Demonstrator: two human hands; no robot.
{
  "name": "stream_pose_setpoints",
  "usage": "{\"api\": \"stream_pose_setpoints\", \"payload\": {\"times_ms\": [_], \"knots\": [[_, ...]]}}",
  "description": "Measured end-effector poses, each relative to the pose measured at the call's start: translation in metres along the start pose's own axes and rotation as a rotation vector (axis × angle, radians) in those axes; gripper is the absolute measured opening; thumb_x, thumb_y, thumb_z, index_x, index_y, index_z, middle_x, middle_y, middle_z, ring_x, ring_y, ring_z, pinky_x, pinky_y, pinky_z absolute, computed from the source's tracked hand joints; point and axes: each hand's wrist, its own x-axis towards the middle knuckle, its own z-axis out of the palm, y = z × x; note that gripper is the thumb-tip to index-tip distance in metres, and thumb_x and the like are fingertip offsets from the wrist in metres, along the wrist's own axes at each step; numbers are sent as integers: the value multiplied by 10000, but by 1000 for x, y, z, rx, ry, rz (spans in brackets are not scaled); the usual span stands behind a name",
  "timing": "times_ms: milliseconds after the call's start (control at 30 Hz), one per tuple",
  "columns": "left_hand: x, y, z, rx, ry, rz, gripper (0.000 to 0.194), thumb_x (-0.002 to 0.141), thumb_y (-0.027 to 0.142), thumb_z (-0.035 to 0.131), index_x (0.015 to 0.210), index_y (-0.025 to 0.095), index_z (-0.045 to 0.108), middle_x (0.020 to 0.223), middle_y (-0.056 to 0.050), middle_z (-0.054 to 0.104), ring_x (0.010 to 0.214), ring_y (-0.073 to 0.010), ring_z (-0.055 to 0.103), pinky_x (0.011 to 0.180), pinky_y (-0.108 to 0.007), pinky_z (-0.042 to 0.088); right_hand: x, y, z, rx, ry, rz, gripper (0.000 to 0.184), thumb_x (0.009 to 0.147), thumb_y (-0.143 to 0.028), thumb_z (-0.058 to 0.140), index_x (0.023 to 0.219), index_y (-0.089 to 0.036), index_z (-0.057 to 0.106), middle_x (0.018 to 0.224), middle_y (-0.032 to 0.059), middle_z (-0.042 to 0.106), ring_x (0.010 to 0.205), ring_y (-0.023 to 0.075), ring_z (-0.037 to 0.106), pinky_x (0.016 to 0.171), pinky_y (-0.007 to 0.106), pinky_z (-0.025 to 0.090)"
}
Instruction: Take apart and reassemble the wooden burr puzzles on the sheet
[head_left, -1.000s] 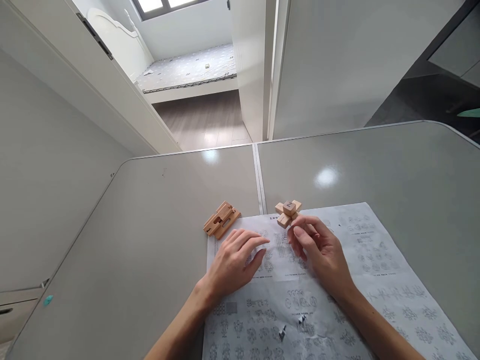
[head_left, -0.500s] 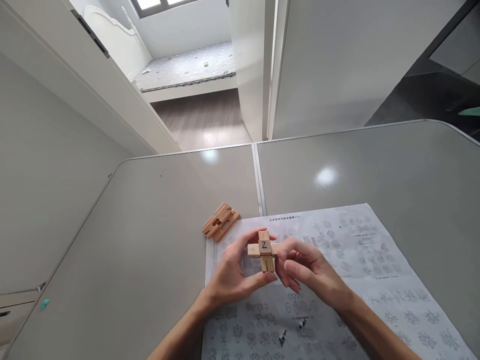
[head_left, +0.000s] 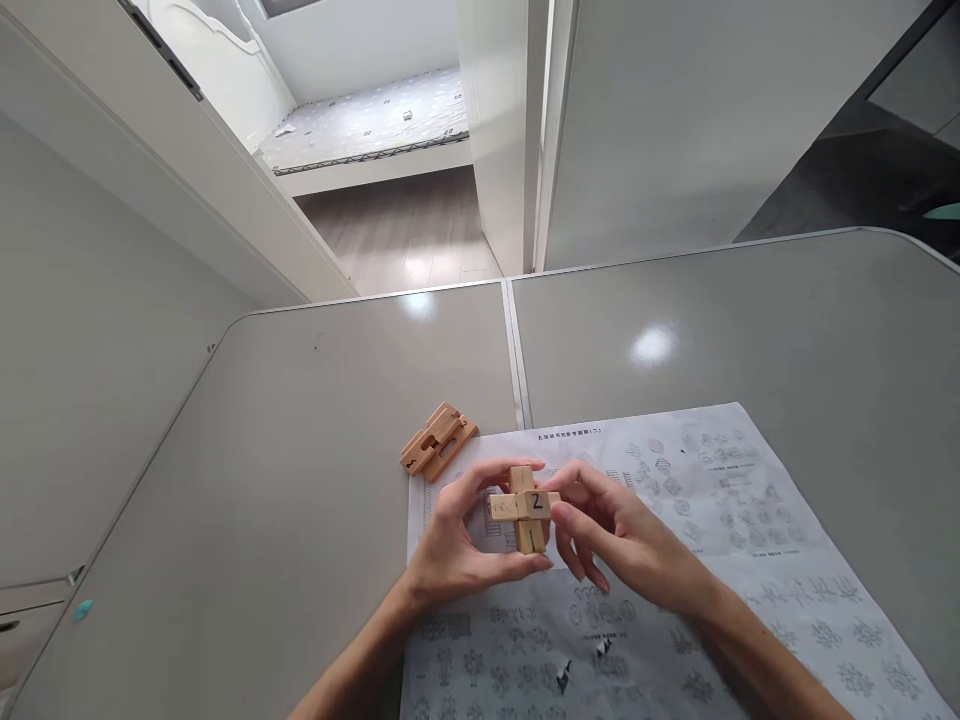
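Observation:
A cross-shaped wooden burr puzzle (head_left: 531,508), with a "2" marked on one block end, is held up over the printed paper sheet (head_left: 697,520). My left hand (head_left: 465,545) grips it between the thumb below and the fingers above. My right hand (head_left: 622,535) pinches its right side with thumb and forefinger, the other fingers curled loosely underneath. Just beyond my left hand, several notched wooden puzzle pieces (head_left: 439,442) lie together at the sheet's upper left corner, with dark marks on them.
The grey table (head_left: 322,480) has a metal seam (head_left: 515,350) running across it. The sheet carries line diagrams and has small torn spots near its middle. Past the far edge are a white door (head_left: 499,130) and a bed (head_left: 367,120).
The burr puzzle has come from the sheet's top edge in my right hand to between both hands. My left hand has closed on it, and it has since turned slightly.

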Motion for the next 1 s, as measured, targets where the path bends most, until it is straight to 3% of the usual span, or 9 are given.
{"api": "stream_pose_setpoints", "payload": {"times_ms": [100, 233, 333, 533, 700, 867, 1000], "knots": [[0, 1, -3, -33, -19, 35, 706, 789, 552, 890, 1366, 233, 636, 1336, -160, 727, 1204, -333, 713, 1004, -479, 601, 0, -3, -2, 64, -126, 70, 331, 1051, -522, 596, 1188, -222, 599, 941, 31, 653, 580, 105, 661, 368, 157, 483], [0, 3, -5, -102, -81, 60, 736, 756, 583, 903, 1359, 243, 655, 1294, -154, 745, 1207, -343, 714, 1028, -495, 590, -2, -5, 0, 73, -283, 161, 378, 1060, -509, 581, 1256, -197, 667, 840, 17, 625, 604, 110, 673, 394, 136, 512], [1, 4, -5, -136, -142, 61, 743, 745, 574, 915, 1361, 248, 657, 1276, -148, 745, 1198, -346, 718, 1036, -501, 590, -3, -5, 0, 37, -307, 168, 377, 1053, -501, 599, 1231, -183, 696, 776, 5, 620, 566, 96, 619, 423, 148, 522], [-1, 5, -2, -78, -100, 32, 735, 758, 625, 883, 1330, 223, 656, 1221, -151, 767, 1168, -345, 737, 1012, -480, 599, -4, -7, 0, -174, -213, 43, 344, 1077, -488, 553, 1057, -188, 720, 619, -49, 525, 441, 75, 446, 429, 189, 413], [-2, 5, -2, -20, -78, 60, 711, 765, 589, 893, 1332, 226, 664, 1238, -139, 770, 1145, -321, 742, 1018, -455, 592, -4, -10, 5, -262, -110, -46, 278, 1055, -447, 599, 992, -202, 715, 737, -23, 515, 505, 82, 409, 429, 206, 329], [-3, 6, 0, 52, -18, 122, 708, 772, 606, 880, 1333, 230, 667, 1232, -123, 774, 1111, -290, 742, 976, -410, 599, -4, -5, 7, -363, -16, -133, 226, 1057, -380, 595, 967, -213, 718, 766, -3, 596, 605, 125, 475, 524, 244, 408], [-5, 4, 6, 175, 37, 148, 709, 773, 545, 905, 1364, 256, 641, 1246, -110, 769, 1144, -287, 733, 998, -418, 584, -4, 7, 10, -449, 174, -168, 136, 1019, -324, 625, 945, -224, 681, 796, 16, 665, 634, 156, 538, 558, 282, 456]]}}
